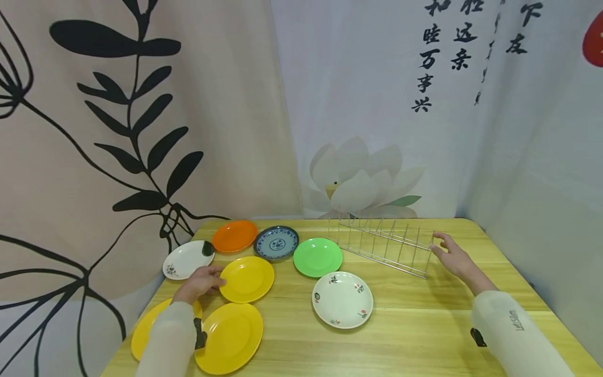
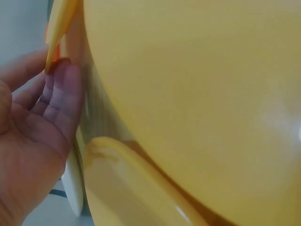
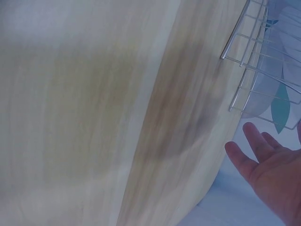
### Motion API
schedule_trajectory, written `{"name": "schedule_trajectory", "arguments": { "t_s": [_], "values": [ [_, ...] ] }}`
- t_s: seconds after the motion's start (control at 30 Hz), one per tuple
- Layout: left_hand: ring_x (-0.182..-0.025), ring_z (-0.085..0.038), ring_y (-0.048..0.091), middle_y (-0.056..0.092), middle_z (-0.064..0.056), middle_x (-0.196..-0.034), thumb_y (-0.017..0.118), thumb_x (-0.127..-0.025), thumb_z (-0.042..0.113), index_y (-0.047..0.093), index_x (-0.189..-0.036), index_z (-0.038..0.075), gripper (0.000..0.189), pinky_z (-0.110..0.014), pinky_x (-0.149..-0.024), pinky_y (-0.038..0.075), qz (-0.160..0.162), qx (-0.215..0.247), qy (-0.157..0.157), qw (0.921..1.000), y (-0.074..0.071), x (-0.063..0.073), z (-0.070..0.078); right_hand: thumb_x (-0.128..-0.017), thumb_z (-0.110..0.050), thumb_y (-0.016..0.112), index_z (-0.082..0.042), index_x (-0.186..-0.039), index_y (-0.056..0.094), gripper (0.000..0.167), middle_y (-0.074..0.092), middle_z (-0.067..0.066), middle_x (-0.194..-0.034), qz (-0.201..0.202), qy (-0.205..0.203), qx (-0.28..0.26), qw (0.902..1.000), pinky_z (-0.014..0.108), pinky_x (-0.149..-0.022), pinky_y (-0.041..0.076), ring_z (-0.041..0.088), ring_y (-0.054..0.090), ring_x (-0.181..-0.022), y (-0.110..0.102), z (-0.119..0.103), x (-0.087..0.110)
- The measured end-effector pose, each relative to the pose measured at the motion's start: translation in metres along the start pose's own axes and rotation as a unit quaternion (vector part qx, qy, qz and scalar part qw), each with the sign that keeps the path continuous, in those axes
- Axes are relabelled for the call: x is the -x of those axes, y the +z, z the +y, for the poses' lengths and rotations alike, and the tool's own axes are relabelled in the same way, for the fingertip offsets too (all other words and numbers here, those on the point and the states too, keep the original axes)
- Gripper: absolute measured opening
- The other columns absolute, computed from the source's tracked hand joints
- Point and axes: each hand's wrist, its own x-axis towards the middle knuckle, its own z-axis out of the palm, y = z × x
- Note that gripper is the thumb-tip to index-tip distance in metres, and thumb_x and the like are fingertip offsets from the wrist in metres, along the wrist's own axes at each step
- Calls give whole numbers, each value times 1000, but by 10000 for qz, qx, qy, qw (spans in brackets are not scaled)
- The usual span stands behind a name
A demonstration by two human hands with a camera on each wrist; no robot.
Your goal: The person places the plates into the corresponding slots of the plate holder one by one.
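Observation:
My left hand [image 1: 200, 284] pinches the left rim of a yellow plate [image 1: 247, 279], which lies in the middle of the left group of dishes. Up close in the left wrist view, the thumb and fingers [image 2: 66, 94] come together on the rim of that yellow plate [image 2: 60, 28]. Two more yellow plates, one nearer the front [image 1: 229, 339] and one partly hidden under the left sleeve [image 1: 146, 330], lie beside it. At the right end of a metal wire dish rack [image 1: 386, 246], my right hand [image 1: 453, 256] has its fingers spread, fingertips right at the end wire.
Behind the left hand are a white plate with a dark patch [image 1: 188, 260], an orange plate [image 1: 234, 235] and a blue patterned plate [image 1: 276, 242]. A green plate [image 1: 317, 257] and a white floral plate [image 1: 342, 300] lie mid-table. Curtains hang behind the wooden table [image 1: 400, 330].

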Motion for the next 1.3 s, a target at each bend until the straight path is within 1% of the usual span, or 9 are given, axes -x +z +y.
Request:
{"name": "schedule_trajectory", "arguments": {
  "t_s": [0.17,0.47,0.6,0.7,0.77,0.87,1.0,1.07,1.3],
  "values": [
    [-100,-27,66,54,-28,-132,60,-96,4,44,-142,-10,51,-41,-84,58,-44,688,-39,9976,-1,2,4,-104,-54,32,1,-154,13,77,16,44,-150,14,-12,-48,10000,75,-99,29,62,20,-134,0,3,0],
    [-93,-20,68,61,-18,-124,59,-95,5,36,-146,-10,58,-36,-81,59,-93,1361,305,9902,-22,13,15,-104,-54,33,0,-154,14,76,17,43,-150,72,-37,-101,9999,74,-100,29,64,21,-132,3,6,-3],
    [-94,-17,68,62,-12,-120,58,-98,6,30,-149,-9,60,-34,-83,58,-213,1741,538,9830,-30,13,27,-106,-50,34,1,-153,16,72,19,44,-149,132,-112,-58,9998,73,-100,31,64,23,-132,3,6,-3],
    [-94,-15,68,61,-10,-119,58,-99,6,28,-149,-8,60,-33,-84,58,-355,1976,782,9765,-29,11,41,-106,-49,34,1,-152,17,71,19,44,-148,137,-134,-37,9998,73,-99,31,64,24,-131,2,6,-2],
    [-93,-15,68,60,-10,-119,57,-99,6,27,-148,-8,59,-33,-84,58,-409,2021,947,9739,-25,9,52,-106,-49,34,1,-152,17,70,19,44,-148,142,-142,-56,9998,73,-99,31,64,24,-131,2,6,-2],
    [-92,-17,69,60,-11,-118,58,-98,5,28,-147,-5,58,-34,-84,58,-425,2130,1037,9706,-13,6,70,-106,-48,34,2,-152,17,70,19,44,-148,143,-145,-92,9998,74,-100,31,65,23,-131,2,5,-2],
    [-90,-19,69,61,-14,-117,59,-96,3,31,-145,-1,56,-35,-83,58,-285,2258,1034,9682,9,1,96,-106,-48,35,1,-152,18,70,20,44,-148,145,-156,-162,9996,74,-100,30,65,23,-131,3,4,-2],
    [-89,-20,69,60,-17,-119,59,-96,3,33,-145,-1,55,-39,-85,57,-187,2305,1035,9674,20,-1,109,-106,-48,35,1,-152,18,70,20,44,-148,140,-169,-190,9996,74,-100,30,65,23,-131,3,3,-3],
    [-83,-19,70,62,-21,-118,57,-96,2,35,-145,2,54,-39,-85,57,-27,2707,1063,9568,58,-11,152,-106,-49,34,0,-153,17,70,19,44,-149,108,-135,-252,9995,74,-100,30,65,22,-131,2,2,-2]
  ]
}}
